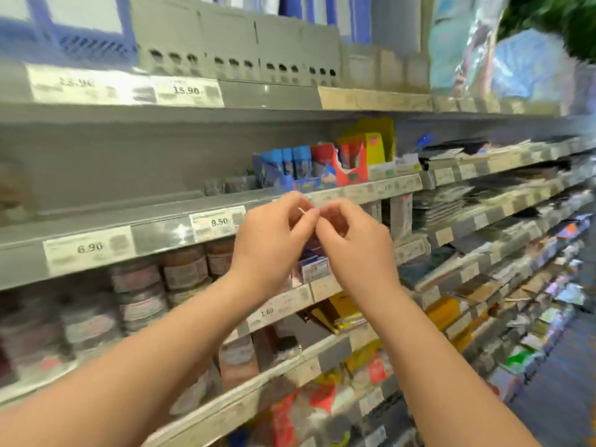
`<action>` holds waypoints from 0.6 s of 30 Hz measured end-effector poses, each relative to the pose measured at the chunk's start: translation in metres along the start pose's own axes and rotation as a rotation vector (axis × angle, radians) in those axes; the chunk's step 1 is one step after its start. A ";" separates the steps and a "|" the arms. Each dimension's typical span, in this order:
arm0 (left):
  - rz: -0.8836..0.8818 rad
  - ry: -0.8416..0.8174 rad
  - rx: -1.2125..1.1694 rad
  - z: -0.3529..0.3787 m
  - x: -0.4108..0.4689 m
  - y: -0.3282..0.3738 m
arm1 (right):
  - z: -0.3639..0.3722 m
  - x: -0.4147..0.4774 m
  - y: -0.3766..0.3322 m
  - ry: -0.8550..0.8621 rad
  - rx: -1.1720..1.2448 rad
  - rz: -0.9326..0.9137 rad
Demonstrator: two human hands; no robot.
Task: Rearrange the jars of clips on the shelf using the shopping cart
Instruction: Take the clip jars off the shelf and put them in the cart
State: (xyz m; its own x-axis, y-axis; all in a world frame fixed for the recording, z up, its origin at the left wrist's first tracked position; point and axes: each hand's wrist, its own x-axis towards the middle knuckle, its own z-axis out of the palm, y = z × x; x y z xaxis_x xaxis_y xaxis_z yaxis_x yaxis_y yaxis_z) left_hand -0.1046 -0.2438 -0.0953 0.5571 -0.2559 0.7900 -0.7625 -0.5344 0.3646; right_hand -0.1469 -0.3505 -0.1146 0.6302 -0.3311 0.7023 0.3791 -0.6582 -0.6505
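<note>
Bright even light, blurred, warped edges

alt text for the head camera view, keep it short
Two bare hands meet in front of a grey store shelf: the left hand and right hand pinch a small pale item between their fingertips. Below left, stacked jars sit under price tags reading 6.90 and 9.50.

Grey shelves [154,230], jars [184,267] on one, coloured boxes [322,166] just above.

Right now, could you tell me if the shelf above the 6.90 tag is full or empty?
Empty there: the shelf shows bare back panel; boxes start farther right.
</note>
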 end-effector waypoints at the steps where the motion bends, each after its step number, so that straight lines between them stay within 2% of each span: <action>1: 0.014 0.008 0.029 -0.003 0.012 -0.004 | 0.004 0.012 -0.002 -0.007 -0.004 -0.027; 5: 0.091 -0.044 0.184 -0.015 0.056 -0.018 | 0.014 0.063 -0.002 -0.104 -0.085 -0.158; 9: 0.018 -0.158 0.385 -0.035 0.094 -0.036 | 0.028 0.121 0.000 -0.274 -0.201 -0.308; 11: -0.046 -0.248 0.509 -0.046 0.108 -0.051 | 0.039 0.148 -0.001 -0.356 -0.288 -0.411; 15: -0.256 -0.556 0.750 -0.057 0.130 -0.088 | 0.065 0.186 -0.003 -0.598 -0.626 -0.660; 18: -0.415 -0.739 0.687 -0.057 0.142 -0.113 | 0.090 0.210 -0.006 -0.782 -0.769 -0.733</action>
State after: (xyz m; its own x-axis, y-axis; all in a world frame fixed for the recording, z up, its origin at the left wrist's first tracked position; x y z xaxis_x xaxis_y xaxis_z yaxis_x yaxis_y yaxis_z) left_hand 0.0422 -0.1743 0.0038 0.9638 -0.2495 0.0940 -0.2506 -0.9681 -0.0002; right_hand 0.0440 -0.3553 0.0106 0.7662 0.5690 0.2987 0.4821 -0.8162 0.3184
